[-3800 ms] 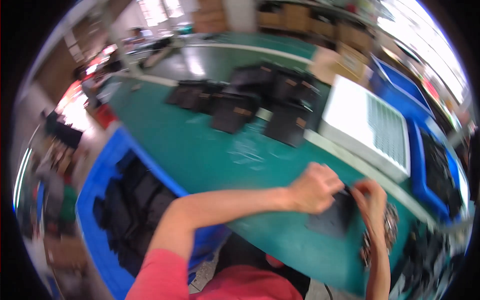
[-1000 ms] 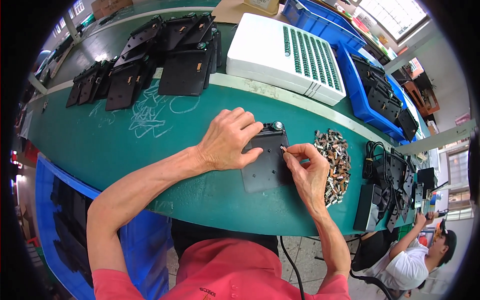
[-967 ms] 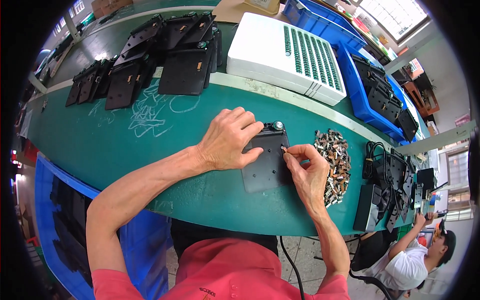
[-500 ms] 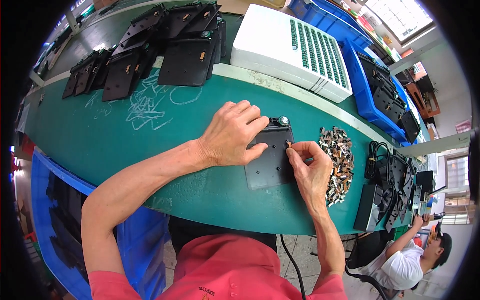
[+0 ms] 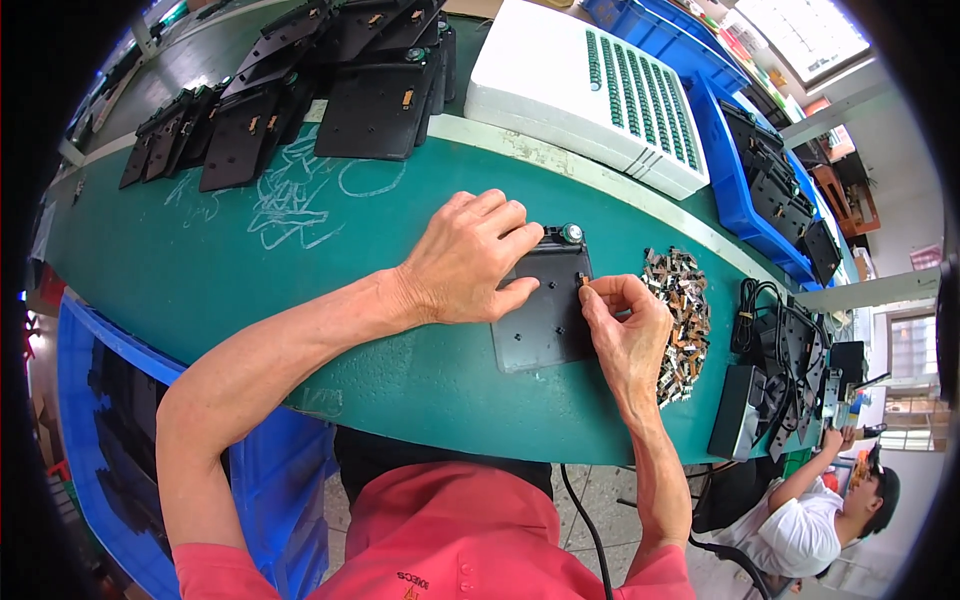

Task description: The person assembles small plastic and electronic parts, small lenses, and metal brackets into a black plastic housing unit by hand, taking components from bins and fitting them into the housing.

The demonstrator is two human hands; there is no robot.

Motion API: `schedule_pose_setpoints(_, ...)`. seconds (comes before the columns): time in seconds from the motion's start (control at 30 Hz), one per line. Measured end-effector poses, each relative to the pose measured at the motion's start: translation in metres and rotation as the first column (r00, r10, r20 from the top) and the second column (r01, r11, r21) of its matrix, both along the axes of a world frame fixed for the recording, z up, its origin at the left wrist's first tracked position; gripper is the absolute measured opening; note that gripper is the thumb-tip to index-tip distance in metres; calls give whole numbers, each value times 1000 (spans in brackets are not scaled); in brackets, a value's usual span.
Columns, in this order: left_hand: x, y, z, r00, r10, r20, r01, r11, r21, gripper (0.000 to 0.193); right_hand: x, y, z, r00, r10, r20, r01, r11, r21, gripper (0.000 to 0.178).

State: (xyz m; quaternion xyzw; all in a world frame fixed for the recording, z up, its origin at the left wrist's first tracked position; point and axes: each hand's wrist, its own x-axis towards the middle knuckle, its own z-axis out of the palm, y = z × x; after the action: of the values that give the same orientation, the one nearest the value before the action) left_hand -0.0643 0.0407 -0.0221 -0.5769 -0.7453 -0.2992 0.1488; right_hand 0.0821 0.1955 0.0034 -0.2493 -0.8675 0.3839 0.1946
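Observation:
A black plastic panel (image 5: 545, 325) with small pegs lies flat on the green worktop. At its far right corner sits a round green part with a pale top (image 5: 572, 234). My left hand (image 5: 468, 262) is closed on the panel's left side, thumb on its face and fingers toward its far edge. Near the right edge, my right hand (image 5: 630, 325) pinches a small brown connector piece (image 5: 584, 281) against the panel; the fingertips partly cover it. Just right of that hand spreads a pile of small brown, black and silver pieces (image 5: 685, 325).
Similar black panels (image 5: 370, 115) stand stacked at the far left. A white foam tray (image 5: 530, 80) holds rows of green parts. Blue bins (image 5: 735, 190) (image 5: 275, 500) hold more panels. Black cables and a box (image 5: 737, 410) lie at right, near a seated person (image 5: 800, 525).
The view has shifted slightly. Both hands keep nearly the same place on the panel, with the right fingers still at the small connector piece.

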Motion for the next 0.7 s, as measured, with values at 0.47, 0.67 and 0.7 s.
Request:
schedule_pose_setpoints(0.47, 0, -1, -3, 999, -19, 37, 17, 998, 61, 45, -2, 9, 10, 989, 90, 117, -87, 996, -31, 11)
schedule_pose_setpoints(0.67, 0, -1, -3, 999, -25, 33, 22, 998, 66, 45, 5, 7, 12, 992, 120, 43, -117, 991, -69, 18)
schedule_pose_setpoints(0.7, 0, 0, -3, 999, -21, 30, 19, 998, 63, 45, 5, 8, 11, 992, 118, 43, -115, 991, -68, 18)
